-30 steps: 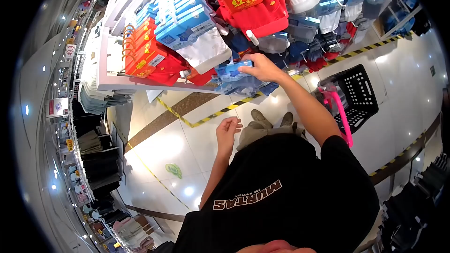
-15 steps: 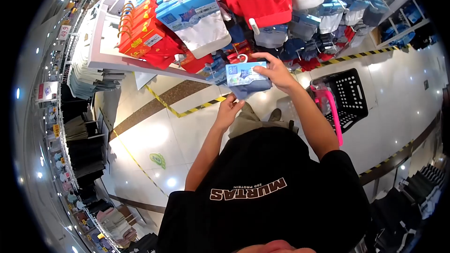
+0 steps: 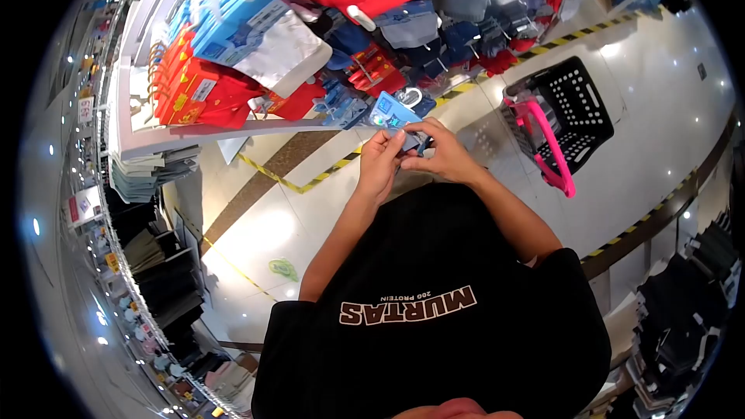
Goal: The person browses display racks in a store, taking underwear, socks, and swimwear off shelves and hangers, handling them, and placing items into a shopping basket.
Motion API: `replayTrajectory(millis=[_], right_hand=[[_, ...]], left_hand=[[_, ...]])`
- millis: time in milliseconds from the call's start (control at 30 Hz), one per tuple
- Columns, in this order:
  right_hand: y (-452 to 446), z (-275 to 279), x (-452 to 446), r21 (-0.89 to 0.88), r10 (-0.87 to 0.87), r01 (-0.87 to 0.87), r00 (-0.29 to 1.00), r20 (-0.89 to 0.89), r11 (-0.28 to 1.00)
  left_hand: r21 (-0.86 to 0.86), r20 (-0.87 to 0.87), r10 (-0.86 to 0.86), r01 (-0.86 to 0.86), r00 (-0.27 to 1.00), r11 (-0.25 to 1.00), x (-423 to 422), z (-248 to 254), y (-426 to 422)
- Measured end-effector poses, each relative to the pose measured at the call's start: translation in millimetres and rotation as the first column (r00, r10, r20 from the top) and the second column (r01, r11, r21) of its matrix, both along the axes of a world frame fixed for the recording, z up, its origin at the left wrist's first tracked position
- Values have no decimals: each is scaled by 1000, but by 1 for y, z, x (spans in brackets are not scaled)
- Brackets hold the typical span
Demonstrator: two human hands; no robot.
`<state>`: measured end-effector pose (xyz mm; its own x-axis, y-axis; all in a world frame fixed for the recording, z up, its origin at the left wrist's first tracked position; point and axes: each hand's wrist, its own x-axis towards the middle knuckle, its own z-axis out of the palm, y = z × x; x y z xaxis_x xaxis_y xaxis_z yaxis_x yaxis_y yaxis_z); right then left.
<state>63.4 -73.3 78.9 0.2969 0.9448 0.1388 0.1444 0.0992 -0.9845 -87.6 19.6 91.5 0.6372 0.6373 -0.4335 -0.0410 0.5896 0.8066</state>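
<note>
In the head view, both hands meet on a hanging pack of folded blue fabric (image 3: 394,112) with a bright blue card and a white plastic hook. My left hand (image 3: 379,161) pinches its lower edge with thumb and fingers. From the other side, my right hand (image 3: 444,154) is closed on the fabric end, its thumb and fingertips close to my left thumb. The pack tilts away from me, card uppermost. My fingers hide most of the folded cloth. Just beyond it hang similar blue packs (image 3: 341,105) on the display.
A rack ahead carries red packs (image 3: 194,89), white packs with blue cards (image 3: 283,50) and grey ones. To the right stands a black shopping basket (image 3: 578,109) with a pink handle (image 3: 551,143). Clothing shelves (image 3: 159,264) line the left; folded dark garments (image 3: 679,302) lie at lower right.
The pack has turned and tilted, and my left hand has come up onto it. My right hand has shifted from the card to the fabric end. The view has shifted.
</note>
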Motion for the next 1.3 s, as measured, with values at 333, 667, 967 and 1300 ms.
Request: replayTrajectory(millis=[333,667,967,1300], right_hand=[[1,-41,13,-215,-231,104,643,-730,971],[8,-23,27,-221,-182,41,721,-668,974],[48,7,46,165,5,-28,990,140,986],[160,8,52,126,79,-100,984,160,987]], left_hand=[[407,-295,88,42,951,912,-15,-6,14],[20,-116,-10,12,993,1000,-11,-20,-2],[30,-296,124,-120,947,992,-50,-46,14],[52,-376,86,-71,923,996,-65,-30,-7]])
